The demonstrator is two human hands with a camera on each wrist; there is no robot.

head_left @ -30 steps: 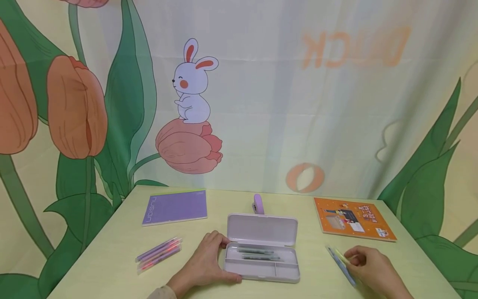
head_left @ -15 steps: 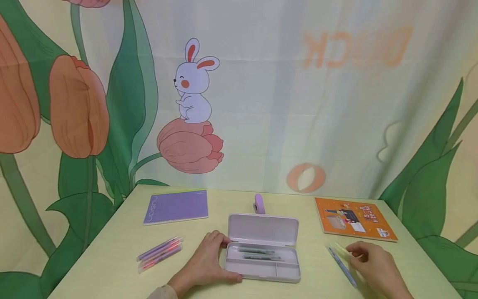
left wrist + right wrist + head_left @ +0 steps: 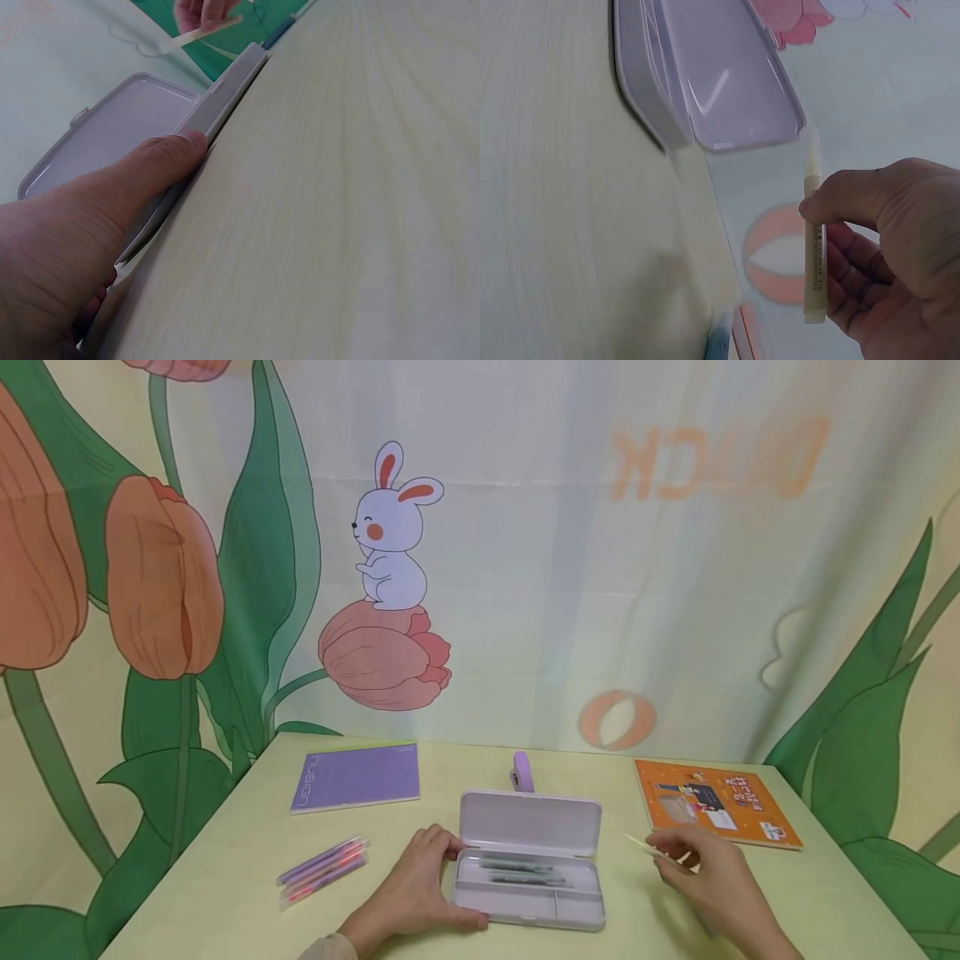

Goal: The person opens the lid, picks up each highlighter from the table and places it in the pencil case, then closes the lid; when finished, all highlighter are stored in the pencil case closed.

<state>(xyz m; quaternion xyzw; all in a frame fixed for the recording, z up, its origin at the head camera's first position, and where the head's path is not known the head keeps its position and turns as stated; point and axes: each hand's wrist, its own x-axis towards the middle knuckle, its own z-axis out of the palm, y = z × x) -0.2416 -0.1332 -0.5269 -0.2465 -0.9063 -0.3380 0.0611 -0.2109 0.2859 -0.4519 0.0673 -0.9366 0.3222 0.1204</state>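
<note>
Pens (image 3: 324, 870) lie before a purple book (image 3: 356, 775) | left hand (image 3: 416, 889) grips the box (image 3: 517, 907) | two green pens (image 3: 517, 877) inside, purple gadget (image 3: 522, 772) behind its lid (image 3: 530, 822) | right hand (image 3: 708, 877) pinches yellow pen (image 3: 814, 262) in air, right of box, blocking most of blue pen (image 3: 718, 341) | orange book (image 3: 716, 802) behind

Pale grey rectangular plastic case (image 3: 742, 82) is showing a smooth, softly glossy inside. Slim yellow plastic highlighter (image 3: 815, 255) is looking smooth, satin-like. Cream wood-grained desk (image 3: 337, 225) is appearing smooth, mostly matt. Pale printed cloth curtain (image 3: 525, 568) is hanging matt, faintly creased.
</note>
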